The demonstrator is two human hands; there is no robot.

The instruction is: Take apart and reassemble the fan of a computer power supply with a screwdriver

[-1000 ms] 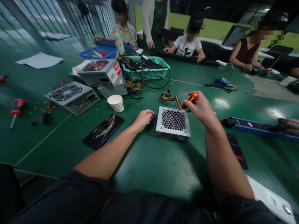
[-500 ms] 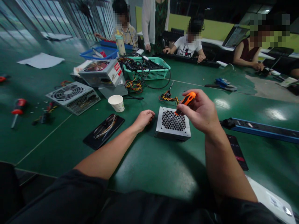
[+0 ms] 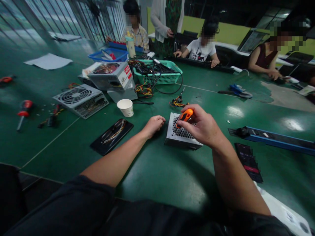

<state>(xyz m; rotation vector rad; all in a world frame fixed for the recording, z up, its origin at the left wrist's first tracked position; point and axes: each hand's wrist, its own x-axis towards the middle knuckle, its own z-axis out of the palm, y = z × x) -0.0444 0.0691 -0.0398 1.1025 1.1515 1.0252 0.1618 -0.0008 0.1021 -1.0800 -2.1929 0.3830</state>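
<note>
A small silver power supply box (image 3: 174,137) with a honeycomb grille lies on the green table in front of me. My right hand (image 3: 203,127) is closed round an orange-handled screwdriver (image 3: 185,115), holding it over the left part of the grille with the tip pointing down. My left hand (image 3: 154,125) rests on the table against the box's left side, fingers curled in with nothing visible in them. A bundle of yellow and black wires (image 3: 177,102) lies just behind the box.
A white paper cup (image 3: 125,107), a black tray with wires (image 3: 112,136), two more power supplies (image 3: 81,99) and a green basket of cables (image 3: 157,74) lie to the left and behind. A blue bar (image 3: 275,139) and dark phone (image 3: 248,161) lie right. Several people sit across the table.
My right hand has carried the screwdriver from the box's far right corner leftward and down over the left of the grille. My left hand has stayed beside the box.
</note>
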